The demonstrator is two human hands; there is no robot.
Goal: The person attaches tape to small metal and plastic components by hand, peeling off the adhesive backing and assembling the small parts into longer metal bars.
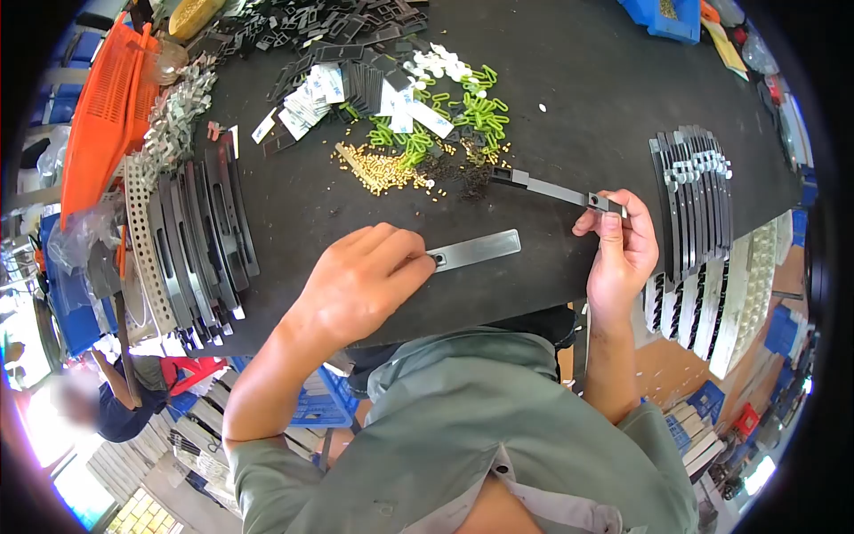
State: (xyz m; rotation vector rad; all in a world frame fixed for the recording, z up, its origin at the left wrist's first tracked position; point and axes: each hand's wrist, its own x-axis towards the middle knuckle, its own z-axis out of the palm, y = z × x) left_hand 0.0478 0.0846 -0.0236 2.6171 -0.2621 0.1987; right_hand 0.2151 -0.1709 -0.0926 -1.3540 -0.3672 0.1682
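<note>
My left hand has its fingers closed on one end of a flat grey metal strip, which points right over the dark table. A small dark hole shows by the fingertips. Between the thumb and fingers of my right hand is the near end of a long, narrow grey bar. That bar slants up to the left, with a black block-like piece at its far end. Small brass-coloured pieces and tiny black parts lie scattered beyond both hands.
Green loop-shaped clips, white pieces and black flat parts are heaped at the back. Long dark bars stand in rows at left and right. An orange basket is far left; a blue bin is back right.
</note>
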